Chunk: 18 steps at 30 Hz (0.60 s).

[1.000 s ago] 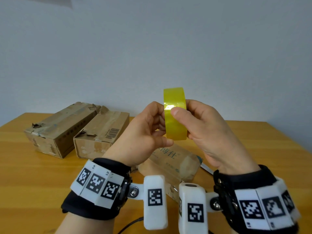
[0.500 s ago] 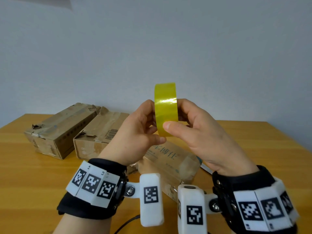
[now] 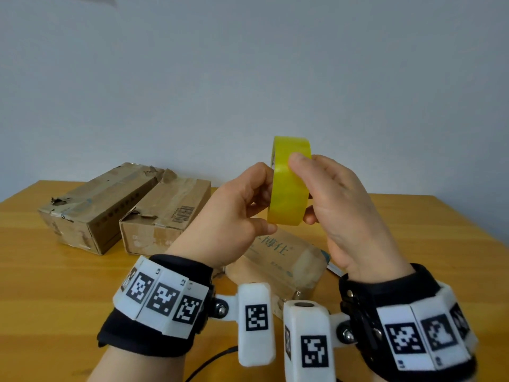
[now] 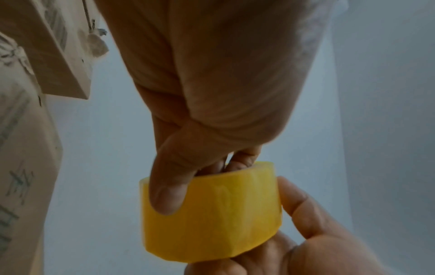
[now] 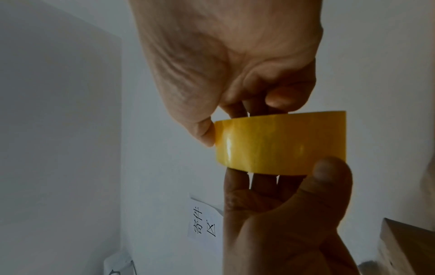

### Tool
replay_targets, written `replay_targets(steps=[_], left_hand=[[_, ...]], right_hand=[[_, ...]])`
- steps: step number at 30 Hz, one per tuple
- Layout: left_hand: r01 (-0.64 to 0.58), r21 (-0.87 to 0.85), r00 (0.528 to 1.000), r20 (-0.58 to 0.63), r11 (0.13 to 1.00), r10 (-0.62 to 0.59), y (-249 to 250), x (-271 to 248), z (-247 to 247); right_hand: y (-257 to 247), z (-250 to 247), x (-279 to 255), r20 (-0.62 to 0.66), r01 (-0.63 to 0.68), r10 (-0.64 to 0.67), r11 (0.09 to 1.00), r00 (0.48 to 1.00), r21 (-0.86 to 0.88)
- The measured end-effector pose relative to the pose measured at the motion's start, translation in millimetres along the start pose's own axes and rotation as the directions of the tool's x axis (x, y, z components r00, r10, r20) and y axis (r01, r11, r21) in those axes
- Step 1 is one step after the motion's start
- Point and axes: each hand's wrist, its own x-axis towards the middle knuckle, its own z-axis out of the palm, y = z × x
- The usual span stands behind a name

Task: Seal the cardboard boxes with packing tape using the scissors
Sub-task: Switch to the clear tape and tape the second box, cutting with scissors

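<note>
I hold a yellow packing tape roll point(image 3: 288, 186) up in front of me, above the table, with both hands. My left hand point(image 3: 264, 209) grips its left side, thumb pressed on the outer band point(image 4: 212, 214) and fingers in the core. My right hand point(image 3: 304, 190) pinches the right side, a fingertip lying on top of the band point(image 5: 280, 145). Three worn cardboard boxes lie below: one at the far left point(image 3: 93, 205), one beside it point(image 3: 165, 216), and a printed one point(image 3: 283, 257) right under my hands. A thin blue and metal tip point(image 3: 332, 264) shows behind my right wrist; I cannot tell whether it is the scissors.
The wooden table point(image 3: 55, 299) reaches to a plain pale wall at the back. A black cable point(image 3: 209, 362) runs off the near edge between my wrists. A paper sign point(image 5: 204, 223) hangs on the wall.
The roll shifted a little left, then back right, and turned so its left rim shows. My right fingertip slid from the front of the band up to its top.
</note>
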Motion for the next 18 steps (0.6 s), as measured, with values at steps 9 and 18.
replay_targets(steps=[9,18], left_hand=[[-0.061,0.168,0.997,-0.042,0.984,0.069,-3.0,-2.1,-3.4],[-0.052,0.14,0.992,-0.106,0.989,0.068,-8.2,-1.4,-7.7]], right_hand=[[1.4,-5.3,0.6,0.087,-0.032,0.029,0.999,0.996,0.03],[0.8,-12.5,-3.4,0.276,0.003,-0.012,1.0,0.961,0.031]])
